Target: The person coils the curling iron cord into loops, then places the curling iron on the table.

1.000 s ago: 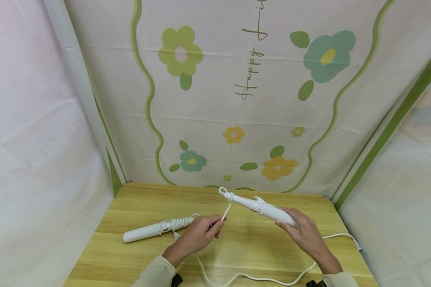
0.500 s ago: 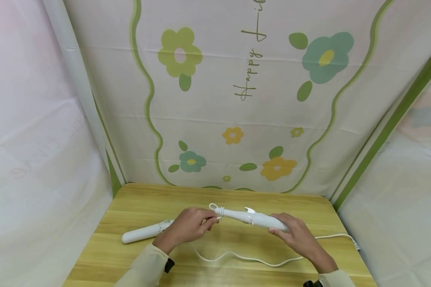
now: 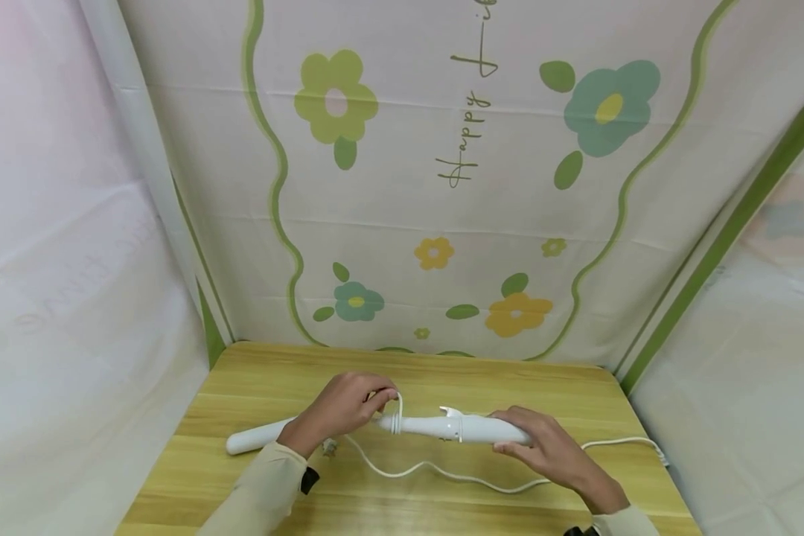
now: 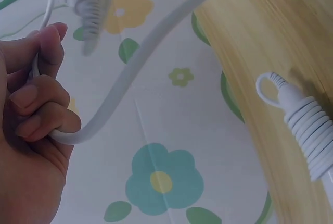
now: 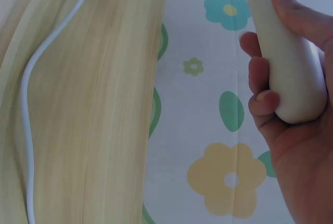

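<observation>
My right hand (image 3: pixel 546 443) grips the thick rounded end of a white curling iron (image 3: pixel 477 429), held level above the table. In the right wrist view its fingers and thumb curl round that smooth end (image 5: pixel 294 73). My left hand (image 3: pixel 342 408) pinches the iron's white cord (image 3: pixel 400 406) just above the narrow end, where a few turns are wound. The left wrist view shows the cord (image 4: pixel 125 81) running through the curled fingers. A second white curling iron (image 3: pixel 257 438) lies to the left, partly behind my left hand; its cord is coiled tightly round its handle (image 4: pixel 309 133).
The loose cord (image 3: pixel 442 477) trails in waves across the wooden table (image 3: pixel 402 514) to a plug (image 3: pixel 663 458) at the right edge. Another plug (image 3: pixel 329 447) lies below my left wrist. A flowered cloth (image 3: pixel 402 186) hangs behind the table.
My left hand has carried the cord to the narrow end and round over its top. My right hand has lowered the curling iron and brought it level, slightly leftward.
</observation>
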